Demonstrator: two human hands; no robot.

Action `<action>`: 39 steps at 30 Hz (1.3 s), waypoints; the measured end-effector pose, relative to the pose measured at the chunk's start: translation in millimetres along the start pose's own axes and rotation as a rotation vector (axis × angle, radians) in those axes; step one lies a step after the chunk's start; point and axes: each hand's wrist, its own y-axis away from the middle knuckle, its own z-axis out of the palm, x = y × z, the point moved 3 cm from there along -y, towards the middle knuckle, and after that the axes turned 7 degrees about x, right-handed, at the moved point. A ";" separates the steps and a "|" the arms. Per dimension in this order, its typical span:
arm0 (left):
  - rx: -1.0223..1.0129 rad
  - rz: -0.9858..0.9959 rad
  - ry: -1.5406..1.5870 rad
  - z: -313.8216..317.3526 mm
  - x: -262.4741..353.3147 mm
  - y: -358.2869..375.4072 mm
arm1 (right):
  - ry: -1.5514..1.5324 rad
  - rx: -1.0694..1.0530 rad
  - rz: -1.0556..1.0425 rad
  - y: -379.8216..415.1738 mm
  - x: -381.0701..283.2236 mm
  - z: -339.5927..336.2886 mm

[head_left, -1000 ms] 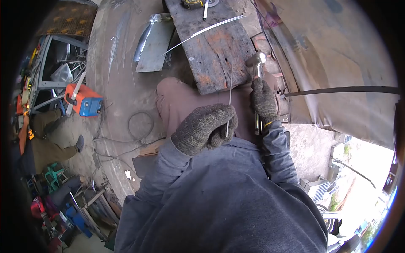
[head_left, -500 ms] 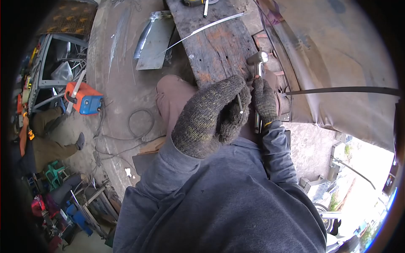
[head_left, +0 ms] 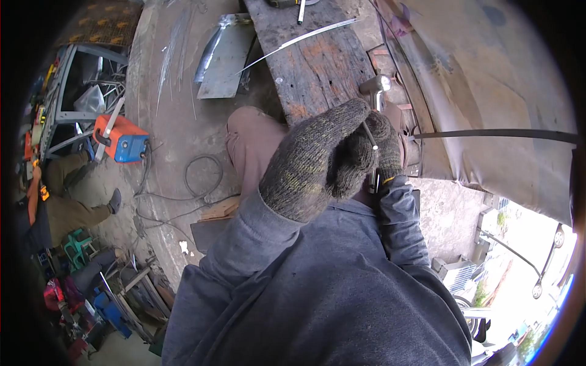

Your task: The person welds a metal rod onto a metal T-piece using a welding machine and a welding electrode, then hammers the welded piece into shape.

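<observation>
My left hand (head_left: 317,161), in a dark knitted glove, is closed with a thin metal rod (head_left: 370,135) pinched in its fingers; the rod's bright end points toward me. Just behind it, partly covered by the left glove, my right hand (head_left: 389,160) wears a matching glove and is wrapped round a hammer. The hammer (head_left: 373,85) stands with its metal head up, beside the wooden board's edge, and its shiny handle end shows below the gloves. A worn wooden board (head_left: 317,67) lies in front of my knees, with thin metal rods (head_left: 305,39) across it.
A bent sheet-metal piece (head_left: 223,70) lies left of the board. Farther left stand an orange and blue machine (head_left: 125,140) with a cable (head_left: 204,174) on the floor, and a metal frame (head_left: 61,97). Another person's leg (head_left: 82,201) shows there. A brown sheet (head_left: 488,91) with a dark strap covers the right.
My left hand has shifted right with the thin rod, closer to my right hand, and now overlaps it. The right hand and hammer have barely moved.
</observation>
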 end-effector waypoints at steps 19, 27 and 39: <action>0.004 -0.014 0.157 5.0 11.5 -5.6 | 0.288 -0.050 -0.341 4.6 13.0 -3.8; -0.138 -0.035 0.291 -0.3 0.6 -6.5 | 0.085 -0.059 -0.129 5.6 -8.0 -5.5; 0.008 -0.121 -0.091 -34.8 -17.8 0.9 | 0.181 -0.008 -0.273 2.4 2.0 -2.3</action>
